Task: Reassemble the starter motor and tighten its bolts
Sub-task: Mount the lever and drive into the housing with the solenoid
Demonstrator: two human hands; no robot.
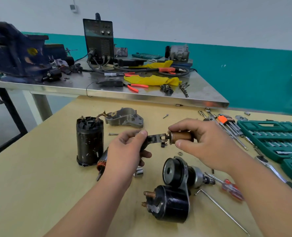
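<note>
Pale wooden worktop (39, 185) carries the upright black cylindrical metal casing (89, 142) and, nearer, the black solenoid body (172, 204). Above, the left hand (126, 151) pinches a dark metal fork lever (156, 138); the right hand (205, 144) holds in curled fingers a copper-brown plunger cylinder (182, 136), stem at the lever's slot (linkage step, I judge). Next: hook them, then seat both.

Left hand (130, 149) pinches the shift fork (156, 138) — right hand (205, 142) grips the attached copper-coloured plunger (182, 136) above the table (39, 185).
</note>
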